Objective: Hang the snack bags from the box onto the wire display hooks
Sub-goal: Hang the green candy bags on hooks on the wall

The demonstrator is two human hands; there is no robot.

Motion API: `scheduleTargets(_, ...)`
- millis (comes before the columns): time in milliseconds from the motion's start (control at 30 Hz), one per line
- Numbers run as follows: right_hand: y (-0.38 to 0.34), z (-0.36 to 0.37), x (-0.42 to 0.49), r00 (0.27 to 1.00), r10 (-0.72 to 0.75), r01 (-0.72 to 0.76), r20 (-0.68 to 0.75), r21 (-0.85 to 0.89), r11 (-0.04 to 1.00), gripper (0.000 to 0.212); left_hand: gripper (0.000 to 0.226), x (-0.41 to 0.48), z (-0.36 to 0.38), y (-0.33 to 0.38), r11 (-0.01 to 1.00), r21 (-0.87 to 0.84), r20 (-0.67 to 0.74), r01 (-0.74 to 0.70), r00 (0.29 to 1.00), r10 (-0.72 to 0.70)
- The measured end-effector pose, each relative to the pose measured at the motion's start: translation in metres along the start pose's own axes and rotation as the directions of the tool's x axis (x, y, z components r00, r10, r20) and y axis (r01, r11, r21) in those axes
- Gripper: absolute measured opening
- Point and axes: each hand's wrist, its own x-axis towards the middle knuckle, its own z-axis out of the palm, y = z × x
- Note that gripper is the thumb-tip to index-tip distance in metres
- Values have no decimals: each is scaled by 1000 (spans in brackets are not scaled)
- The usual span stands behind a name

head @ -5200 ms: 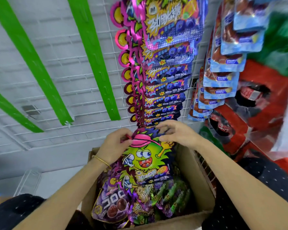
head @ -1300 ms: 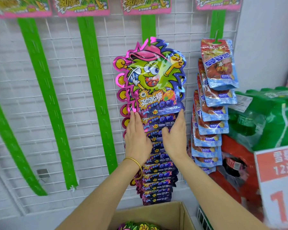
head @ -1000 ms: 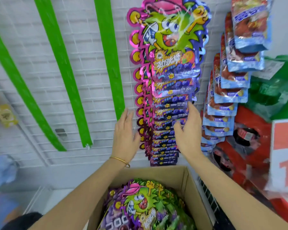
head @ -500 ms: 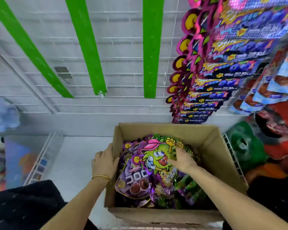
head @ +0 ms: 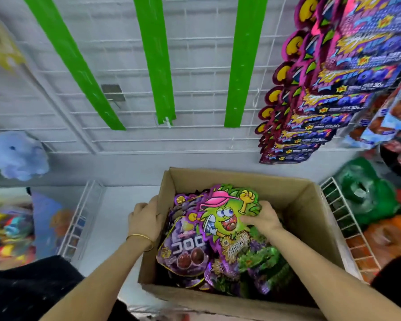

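Down in the box

My right hand (head: 262,218) grasps the right edge of the green monster snack bag (head: 222,216), lying topmost in the cardboard box (head: 306,205). My left hand (head: 146,220) grips the box's left wall. Above, other snack bags (head: 322,112) hang overlapping on the wire grid (head: 195,66)

Right hand (head: 263,218) has dropped to grip the green snack bag (head: 225,220); left hand (head: 146,220) now holds the box (head: 306,212).
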Motion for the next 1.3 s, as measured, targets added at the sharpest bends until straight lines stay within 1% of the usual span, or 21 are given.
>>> scheduleTargets(67, -19, 3, -26, 999, 15, -21, 39, 148, 989, 60, 52, -1, -5, -18, 999, 12, 0, 45, 999, -45)
scheduleTargets(267, -51, 7, -51, 974, -157, 71, 164, 437, 896, 31, 46, -9, -24, -46, 970, 93, 34, 227, 972, -231)
scheduleTargets(333, -63, 1, -59, 961, -218, 102, 168, 516, 851, 28, 48, -3, -35, -34, 978, 80, -89, 191, 979, -184)
scheduleTargets(367, -69, -3, -61, 954, -250, 119, 168, 552, 825, 28, 52, 1, -41, -21, 995, -7, -167, 101, 981, -101)
scheduleTargets(400, -72, -7, -60, 949, -270, 132, 160, 576, 807, 29, 55, 4, -49, -4, 986, -170, -197, 1, 980, -35)
scheduleTargets(467, -81, -17, -61, 941, -299, 147, 156, 610, 779, 30, 53, 7, -70, 37, 832, -542, -131, -116, 990, 53)
scheduleTargets(500, -87, -24, -62, 937, -311, 150, 160, 620, 770, 29, 46, 8, -79, 56, 759, -639, -84, -128, 992, 97)
scheduleTargets(600, -97, -46, -62, 935, -322, 163, 147, 630, 759, 25, 15, 16, -98, 92, 681, -699, -112, -218, 974, 197)
scheduleTargets(633, -101, -55, -63, 941, -319, 189, 111, 609, 770, 26, 10, 21, -102, 99, 663, -706, -128, -249, 966, 226)
scheduleTargets(700, -110, -74, -64, 931, -360, 349, -67, 454, 820, 39, 16, 28, -113, 110, 675, -662, -159, -326, 941, 298)
scheduleTargets(767, -126, -95, -67, 828, -508, 553, -239, 189, 812, 58, 23, 32, -123, 123, 734, -487, -244, -474, 880, 406)
scheduleTargets(800, -136, -104, -71, 749, -610, 643, -261, 61, 763, 60, 18, 33, -128, 129, 752, -358, -292, -553, 832, 472)
scheduleTargets(867, -157, -116, -73, 634, -747, 751, -197, -71, 656, 52, 4, 35, -139, 140, 759, -161, -379, -631, 750, 542)
scheduleTargets(933, -176, -117, -69, 604, -782, 779, -157, -93, 620, 35, 17, 38, -148, 151, 749, -95, -432, -656, 705, 562)
scheduleTargets(1000, -188, -113, -61, 602, -765, 778, -229, -43, 626, 19, 25, 42, -152, 162, 729, -54, -461, -682, 664, 588)
scheduleTargets(1033, -190, -112, -56, 580, -753, 784, -309, -39, 620, 14, 27, 45, -154, 167, 721, -90, -457, -687, 671, 583)
scheduleTargets(1100, -186, -110, -51, 467, -751, 801, -467, -136, 583, 10, 27, 50, -154, 175, 684, -340, -431, -645, 753, 497)
scheduleTargets(1167, -177, -106, -47, 360, -769, 812, -528, -228, 537, 9, 30, 60, -154, 187, 646, -503, -420, -574, 816, 398)
scheduleTargets(1200, -172, -102, -44, 352, -780, 808, -517, -252, 532, 9, 31, 66, -152, 194, 649, -525, -422, -551, 830, 365)
scheduleTargets(1233, -167, -97, -41, 381, -779, 793, -498, -256, 552, 9, 33, 72, -149, 200, 657, -542, -413, -525, 847, 336)
scheduleTargets(1300, -159, -91, -35, 500, -729, 733, -468, -220, 644, 13, 34, 81, -142, 213, 680, -575, -376, -455, 885, 274)
